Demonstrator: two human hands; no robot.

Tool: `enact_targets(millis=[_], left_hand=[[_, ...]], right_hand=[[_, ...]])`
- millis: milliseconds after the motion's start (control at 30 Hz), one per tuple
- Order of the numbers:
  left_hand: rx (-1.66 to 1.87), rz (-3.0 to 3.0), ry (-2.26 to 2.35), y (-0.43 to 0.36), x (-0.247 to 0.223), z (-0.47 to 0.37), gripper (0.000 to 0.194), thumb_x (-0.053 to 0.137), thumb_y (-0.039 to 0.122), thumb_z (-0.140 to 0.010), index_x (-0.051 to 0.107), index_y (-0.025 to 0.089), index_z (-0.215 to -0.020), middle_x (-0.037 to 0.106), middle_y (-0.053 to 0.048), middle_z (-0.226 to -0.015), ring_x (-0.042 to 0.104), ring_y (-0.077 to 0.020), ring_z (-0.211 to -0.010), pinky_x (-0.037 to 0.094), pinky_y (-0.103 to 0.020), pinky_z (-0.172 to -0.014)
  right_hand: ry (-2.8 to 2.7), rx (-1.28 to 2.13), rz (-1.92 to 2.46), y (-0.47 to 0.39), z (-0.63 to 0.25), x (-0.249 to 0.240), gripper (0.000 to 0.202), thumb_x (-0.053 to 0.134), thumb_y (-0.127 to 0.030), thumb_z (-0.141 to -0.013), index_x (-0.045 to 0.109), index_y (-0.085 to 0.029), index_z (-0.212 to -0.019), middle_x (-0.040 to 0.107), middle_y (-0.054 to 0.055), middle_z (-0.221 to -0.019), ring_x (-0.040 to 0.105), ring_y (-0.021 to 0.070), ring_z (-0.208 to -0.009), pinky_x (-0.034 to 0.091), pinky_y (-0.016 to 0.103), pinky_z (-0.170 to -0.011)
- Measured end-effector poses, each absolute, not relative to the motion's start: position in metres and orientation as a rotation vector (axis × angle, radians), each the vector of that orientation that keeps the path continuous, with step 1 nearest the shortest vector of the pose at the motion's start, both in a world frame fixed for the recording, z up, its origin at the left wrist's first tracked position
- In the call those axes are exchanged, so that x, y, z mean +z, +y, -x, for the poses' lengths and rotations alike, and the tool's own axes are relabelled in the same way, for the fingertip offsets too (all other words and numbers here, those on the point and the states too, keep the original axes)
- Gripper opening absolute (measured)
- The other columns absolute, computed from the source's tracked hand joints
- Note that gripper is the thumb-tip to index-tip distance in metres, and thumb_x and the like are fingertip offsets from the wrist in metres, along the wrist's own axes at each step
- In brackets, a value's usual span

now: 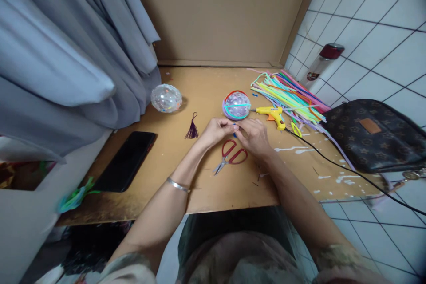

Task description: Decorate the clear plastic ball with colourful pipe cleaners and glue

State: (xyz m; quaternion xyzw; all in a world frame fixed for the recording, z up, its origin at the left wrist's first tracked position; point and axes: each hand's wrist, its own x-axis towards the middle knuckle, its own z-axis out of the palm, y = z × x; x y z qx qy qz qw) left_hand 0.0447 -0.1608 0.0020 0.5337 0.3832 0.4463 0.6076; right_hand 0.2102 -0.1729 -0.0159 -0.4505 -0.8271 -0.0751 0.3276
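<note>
My left hand (218, 130) and my right hand (254, 135) meet over the middle of the table, fingertips pinched together around a small blue piece (234, 135) that is mostly hidden. Just beyond them sits a clear ball (237, 105) with red, turquoise and purple strips around it. Red-handled scissors (229, 157) lie open below my hands. To the right, a yellow glue gun (273, 114) lies with its nozzle toward the ball. A dark tassel (192, 128) is left of my left hand.
A second clear ball (166, 98) stands at the back left, near a grey curtain (100, 44). A black phone (126, 161) lies at left. Colourful pipe cleaners (293, 97), a bottle (316, 69) and a brown bag (376, 135) are at right; a black cord (319, 153) crosses the table.
</note>
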Motion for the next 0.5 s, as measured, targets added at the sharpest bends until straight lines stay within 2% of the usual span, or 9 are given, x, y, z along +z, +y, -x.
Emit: enact_targets(millis=[167,300,367,500], left_hand=[[1.09,-1.178,0.863,-0.159,-0.001,-0.046,0.016,0.084,0.017,-0.06,0.07,0.013,-0.056,0.066,-0.004,-0.06,0.053,-0.0094,-0.058,0.041,-0.02,-0.059],[1.158,-1.019,0.853,-0.158,-0.004,-0.05,0.014,0.083,0.02,-0.063,0.071,0.014,-0.058,0.061,-0.001,-0.056,0.041,-0.0053,-0.048,0.03,-0.017,-0.047],[1.15,-0.96,0.862,-0.158,-0.005,-0.052,0.014,0.084,0.02,-0.061,0.072,0.014,-0.059,0.058,0.0,-0.053,0.034,-0.0039,-0.045,0.024,-0.017,-0.044],[1.178,-0.893,0.823,-0.16,-0.006,-0.058,0.019,0.086,0.023,-0.058,0.07,0.013,-0.057,0.053,0.0,-0.051,0.03,-0.0034,-0.045,0.02,-0.018,-0.043]], right_hand=[[-2.185,-0.125,1.129,-0.173,-0.211,-0.014,0.025,0.05,-0.03,-0.095,0.071,-0.016,-0.095,0.074,0.01,-0.09,0.063,0.0215,-0.083,0.04,0.033,-0.076],[-2.113,-0.071,1.136,-0.17,-0.216,-0.014,0.025,0.049,-0.028,-0.097,0.071,-0.018,-0.105,0.076,0.01,-0.098,0.066,0.0219,-0.089,0.043,0.032,-0.077],[-2.092,-0.093,1.163,-0.169,-0.217,-0.015,0.028,0.045,-0.027,-0.098,0.071,-0.018,-0.1,0.076,0.009,-0.094,0.065,0.0212,-0.084,0.042,0.031,-0.074],[-2.05,-0.219,1.222,-0.17,-0.216,-0.016,0.034,0.039,-0.027,-0.101,0.071,-0.018,-0.091,0.074,0.008,-0.082,0.06,0.0191,-0.072,0.037,0.031,-0.07]])
